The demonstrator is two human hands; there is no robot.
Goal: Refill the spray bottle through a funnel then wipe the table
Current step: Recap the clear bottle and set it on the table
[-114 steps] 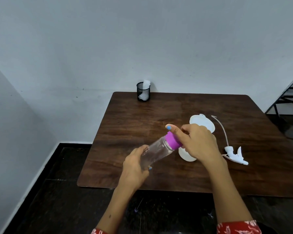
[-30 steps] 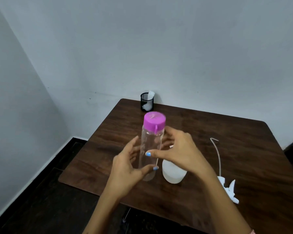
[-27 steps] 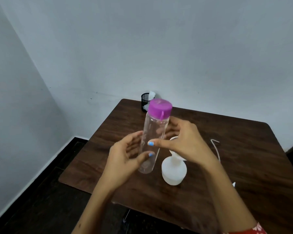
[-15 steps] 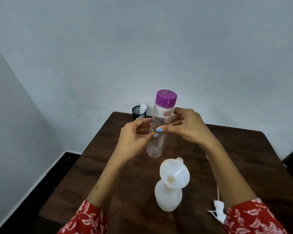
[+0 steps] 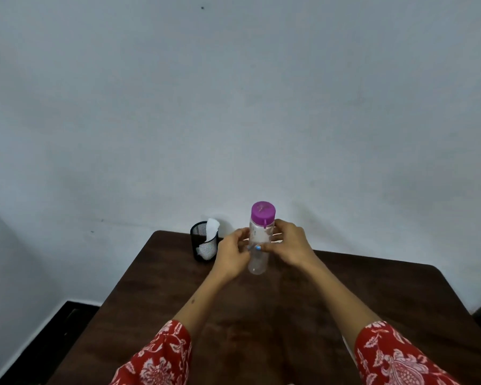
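A clear water bottle [image 5: 258, 251] with a purple cap [image 5: 263, 212] stands upright over the far part of the brown wooden table [image 5: 358, 295], its cap on. My left hand [image 5: 232, 257] grips its left side and my right hand [image 5: 289, 245] grips its right side, fingers and thumbs curled round the middle. Whether its base touches the table I cannot tell. The spray bottle, the funnel and the sprayer head are out of view below the frame.
A black mesh cup [image 5: 204, 241] with a white cloth [image 5: 211, 227] in it stands at the table's far left corner, just left of my left hand. A pale wall rises right behind the table. Dark floor lies to the left.
Both hands have carried the capped bottle farther away, toward the back of the table near the mesh cup. The view tilted up, so the white bottle with its funnel dropped out of sight.
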